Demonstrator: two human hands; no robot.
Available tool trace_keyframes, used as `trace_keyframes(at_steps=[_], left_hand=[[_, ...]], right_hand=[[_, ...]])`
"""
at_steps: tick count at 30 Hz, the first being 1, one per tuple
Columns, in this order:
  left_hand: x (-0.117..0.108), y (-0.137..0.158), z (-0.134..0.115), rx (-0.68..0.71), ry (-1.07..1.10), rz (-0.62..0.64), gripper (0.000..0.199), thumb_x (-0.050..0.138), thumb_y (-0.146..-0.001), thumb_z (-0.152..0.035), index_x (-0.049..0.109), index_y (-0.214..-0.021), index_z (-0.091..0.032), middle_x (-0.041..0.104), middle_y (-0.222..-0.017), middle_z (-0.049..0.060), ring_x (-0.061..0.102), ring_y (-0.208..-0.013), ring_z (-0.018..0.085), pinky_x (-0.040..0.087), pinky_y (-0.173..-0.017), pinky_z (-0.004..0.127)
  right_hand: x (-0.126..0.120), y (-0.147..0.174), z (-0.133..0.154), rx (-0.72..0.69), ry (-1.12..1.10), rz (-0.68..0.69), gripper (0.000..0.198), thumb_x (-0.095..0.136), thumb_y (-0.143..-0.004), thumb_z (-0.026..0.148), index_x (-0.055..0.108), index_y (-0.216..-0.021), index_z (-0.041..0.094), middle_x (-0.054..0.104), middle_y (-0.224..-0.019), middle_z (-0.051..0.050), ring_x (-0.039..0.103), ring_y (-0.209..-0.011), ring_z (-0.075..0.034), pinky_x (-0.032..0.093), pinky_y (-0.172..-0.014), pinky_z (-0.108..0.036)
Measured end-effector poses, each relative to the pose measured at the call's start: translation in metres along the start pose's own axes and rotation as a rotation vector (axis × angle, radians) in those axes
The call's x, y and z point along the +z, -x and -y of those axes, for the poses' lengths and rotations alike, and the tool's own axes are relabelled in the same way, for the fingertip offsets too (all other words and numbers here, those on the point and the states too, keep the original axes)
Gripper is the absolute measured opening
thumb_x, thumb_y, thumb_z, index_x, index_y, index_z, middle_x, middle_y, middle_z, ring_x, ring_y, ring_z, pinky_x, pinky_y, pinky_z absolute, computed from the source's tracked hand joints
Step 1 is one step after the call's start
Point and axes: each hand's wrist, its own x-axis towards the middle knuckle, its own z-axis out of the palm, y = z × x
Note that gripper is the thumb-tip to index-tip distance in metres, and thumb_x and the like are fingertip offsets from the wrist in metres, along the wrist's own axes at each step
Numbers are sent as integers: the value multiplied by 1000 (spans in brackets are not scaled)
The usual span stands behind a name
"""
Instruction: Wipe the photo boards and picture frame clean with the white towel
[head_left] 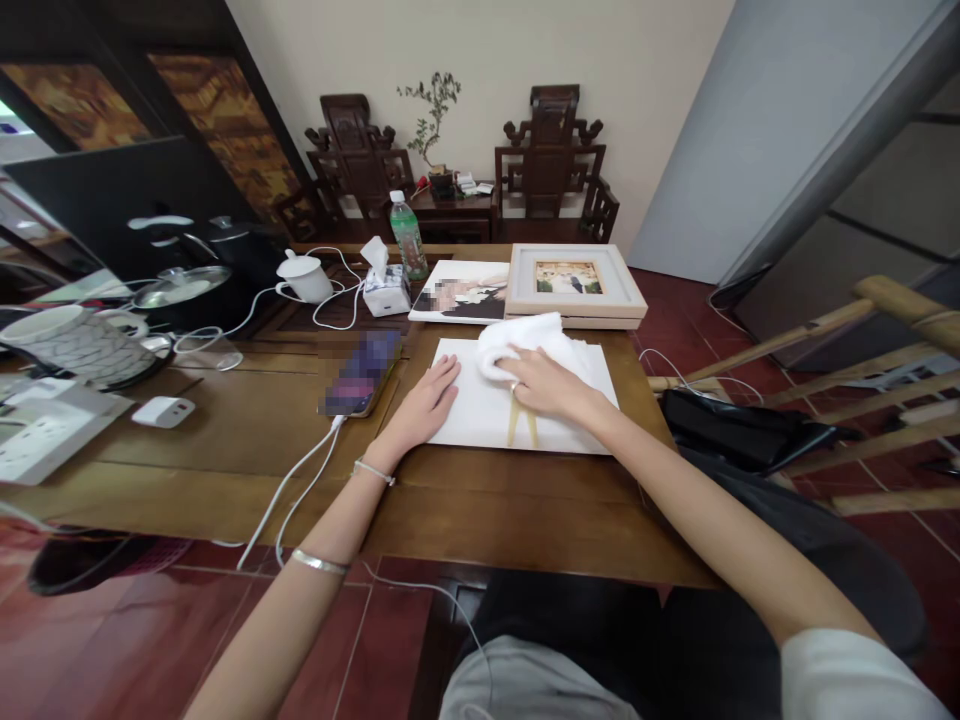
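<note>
A white rectangular board [465, 405] lies flat on the wooden table in front of me. My left hand [426, 402] rests on its left edge, fingers stretched out and holding nothing. On the board's upper right part sits a bunched white cloth [534, 335]. My right hand [544, 382] grips and presses this cloth from the near side; some fingertips are hidden in its folds. Just below that hand, a pale yellow V-shaped mark or strip [523, 425] shows on the board; I cannot tell which.
Behind the board are a framed picture [626, 285] and a photo panel [457, 290]. A bottle [407, 235], a tissue box [388, 293] and a lidded cup [306, 277] stand farther left. A phone [365, 372] with its cable lies left of my left hand, near a power strip [52, 435].
</note>
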Motion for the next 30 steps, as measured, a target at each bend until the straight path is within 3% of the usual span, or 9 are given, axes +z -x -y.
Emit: trace_keyframes(at_steps=[4,7,11,14,17,21,25,30], left_hand=[[3,0,3,11,1,-16,52,31,-94,-37,44,-136,-10,36,-147,14,27,-140,23,21,-115,43],[5,0,7,25,2,-31,51,28,-95,-34,44,-136,-8,37,-147,15,27,-140,22,21,-115,42],[6,0,7,33,1,-35,50,28,-94,-32,44,-136,-10,38,-147,14,28,-139,23,22,-115,44],[4,0,6,43,2,-36,48,29,-94,-31,44,-136,-14,38,-147,12,28,-139,22,23,-114,45],[3,0,5,43,9,-36,47,30,-94,-30,44,-136,-13,38,-147,12,28,-139,23,23,-115,45],[5,-1,6,45,16,-46,48,31,-93,-29,46,-134,-9,39,-146,15,29,-139,24,23,-115,45],[7,-1,8,54,9,-67,47,31,-94,-29,46,-134,-10,39,-146,15,30,-138,23,25,-114,45],[7,0,9,62,3,-62,47,30,-94,-29,45,-135,-12,39,-146,14,30,-138,23,24,-114,45]], right_hand=[[1,-17,2,53,93,13,46,39,-82,8,52,-126,13,45,-139,-19,26,-136,-33,30,-100,-62],[5,-11,11,44,181,59,50,40,-78,4,54,-125,15,34,-148,-15,19,-137,-39,27,-96,-70],[14,16,34,18,261,105,49,39,-79,3,57,-123,15,30,-150,-14,18,-137,-42,28,-96,-71],[21,44,59,-15,280,54,41,38,-85,8,63,-117,17,33,-148,-16,21,-136,-44,28,-96,-70],[26,70,86,-42,245,12,35,38,-89,13,68,-106,18,35,-147,-17,24,-134,-46,28,-95,-71],[26,90,110,-54,177,56,30,41,-90,17,70,-98,18,34,-147,-19,24,-133,-48,27,-93,-74],[25,92,112,-53,146,72,29,43,-87,17,70,-98,18,33,-148,-18,22,-134,-48,23,-95,-75],[21,69,90,-62,125,62,35,42,-85,14,66,-110,17,39,-144,-17,20,-137,-41,20,-100,-71]])
